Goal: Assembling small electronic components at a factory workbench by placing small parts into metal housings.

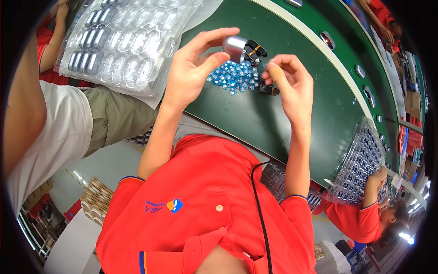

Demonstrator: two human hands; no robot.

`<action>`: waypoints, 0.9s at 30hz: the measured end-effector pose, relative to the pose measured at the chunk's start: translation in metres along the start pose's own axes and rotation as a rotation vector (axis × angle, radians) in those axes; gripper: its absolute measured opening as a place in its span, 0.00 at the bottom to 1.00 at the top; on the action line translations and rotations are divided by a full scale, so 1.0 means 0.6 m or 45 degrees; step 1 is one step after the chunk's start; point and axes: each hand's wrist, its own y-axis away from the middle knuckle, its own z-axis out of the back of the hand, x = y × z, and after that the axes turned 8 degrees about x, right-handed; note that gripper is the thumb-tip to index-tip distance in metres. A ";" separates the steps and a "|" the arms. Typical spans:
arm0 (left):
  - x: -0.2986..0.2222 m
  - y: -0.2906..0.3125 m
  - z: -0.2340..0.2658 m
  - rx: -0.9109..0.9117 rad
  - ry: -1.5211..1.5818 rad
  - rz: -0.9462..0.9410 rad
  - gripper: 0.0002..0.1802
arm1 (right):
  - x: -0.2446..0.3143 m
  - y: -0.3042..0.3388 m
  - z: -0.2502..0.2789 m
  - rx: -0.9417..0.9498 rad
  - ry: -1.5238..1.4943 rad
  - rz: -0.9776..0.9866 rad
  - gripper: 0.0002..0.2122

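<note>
My left hand (187, 73) grips a smooth silver rounded casing (234, 47) between thumb and fingers, above the green table. Beside the casing's right end are black parts (254, 49); whether they are fixed to it I cannot tell. My right hand (292, 84) is closed in a pinch to the right of them, with a sliver of a small blue piece (265, 66) at its fingertips. Below and between my hands lies a heap of small blue pieces with pale centres (232, 76). Another black part (269, 89) rests on the table under my right fingers.
A clear plastic blister tray (150, 50) with silver casings lies at the left. The green table (228, 112) meets a curved pale rail (340, 68), beyond which several silver parts sit on a green strip. At right, a co-worker's hand (376, 178) holds another filled tray (353, 169).
</note>
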 end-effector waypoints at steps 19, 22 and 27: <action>0.031 -0.023 -0.035 0.293 -0.179 -0.122 0.16 | -0.019 -0.013 0.009 -0.116 -0.048 0.025 0.08; 0.035 -0.028 -0.039 0.323 -0.206 -0.154 0.15 | -0.013 -0.009 0.012 -0.140 0.101 0.064 0.07; 0.033 -0.030 -0.061 0.356 -0.283 -0.245 0.14 | -0.019 0.004 0.023 -0.123 0.170 0.027 0.08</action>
